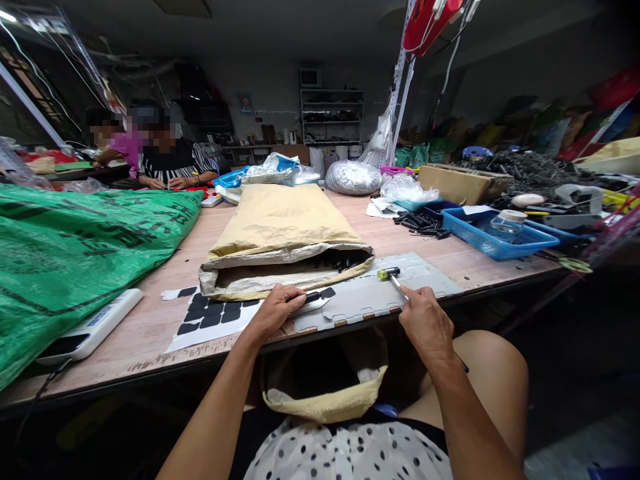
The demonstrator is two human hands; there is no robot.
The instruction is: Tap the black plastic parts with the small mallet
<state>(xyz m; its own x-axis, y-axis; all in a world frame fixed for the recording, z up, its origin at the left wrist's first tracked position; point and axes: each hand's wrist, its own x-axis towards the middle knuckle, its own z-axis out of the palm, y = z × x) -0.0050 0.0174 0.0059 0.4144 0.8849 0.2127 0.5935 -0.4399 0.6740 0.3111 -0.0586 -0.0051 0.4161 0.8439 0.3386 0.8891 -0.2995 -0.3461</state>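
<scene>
At the near edge of the surface (pixel 365 227), a small hammer (pixel 389 273) is gripped by the right hand (pixel 427 321), fingers curled closed around the slim, metallic-looking handle. Its yellow-and-black head is carried over the grey board (pixel 425 270); whether contact is made there cannot be told. Rigid, this one, by the look of it, and fairly light, with most of its weight probably felt at the head. It is best taken low on the handle, just as is being done, so that the head can be swung freely.

Across to the left hand (pixel 280 307), where a small dark piece (pixel 313 297) is pinched between thumb and fingers, the grip nearly closed, over the near-left end of the board. That piece looks stiff, light and perhaps a little slick; it should be taken by its left end, with fingertips kept well back from the hammer's side.

Just left, a white sheet (pixel 175 342) is dotted with black pads (pixel 215 313), thin and soft-looking, probably best lifted by a corner. Beyond, a paper sack (pixel 285 213) is laid flat, its mouth turned near, dark pieces (pixel 343 260) glimpsed inside.
</scene>
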